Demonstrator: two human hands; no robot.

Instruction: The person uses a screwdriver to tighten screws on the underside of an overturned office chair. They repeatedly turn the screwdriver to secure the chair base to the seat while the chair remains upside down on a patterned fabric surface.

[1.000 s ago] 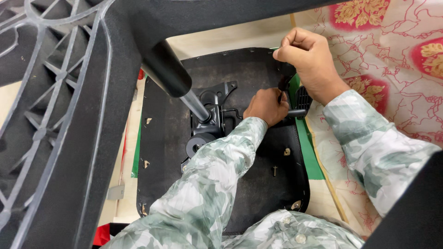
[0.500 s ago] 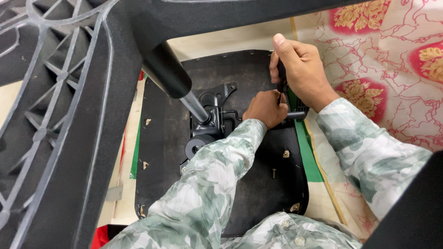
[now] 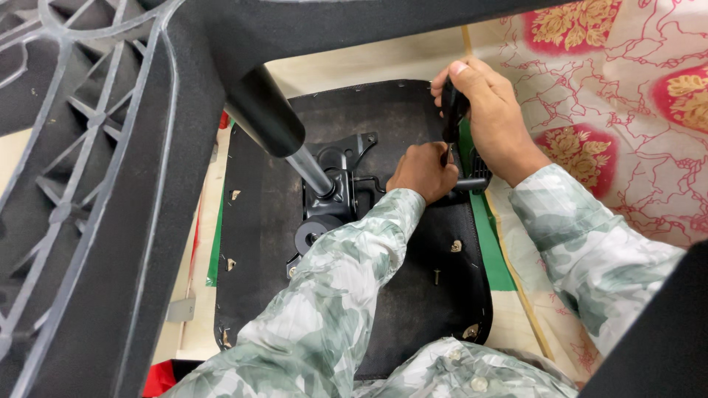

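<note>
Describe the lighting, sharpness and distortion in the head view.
Head view: even, soft indoor light, no hard shadows or glare. The hands, left and right, and the seat underside are sharp. The chair base, close to the lens, fills the left and looks slightly soft; its spokes bow outward, a wide-angle effect. The black armrest part in the right hand loses detail in its dark surface.

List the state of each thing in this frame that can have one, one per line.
Black upturned office-chair seat: lying underside up on the floor.
Black metal tilt mechanism: sits on the seat underside, gas column standing out of it.
Black armrest bracket: upright at the seat's edge.
Right hand: gripping the bracket.
Left hand: closed at the bracket's base.
Loose screw: lying free on the seat.
</note>
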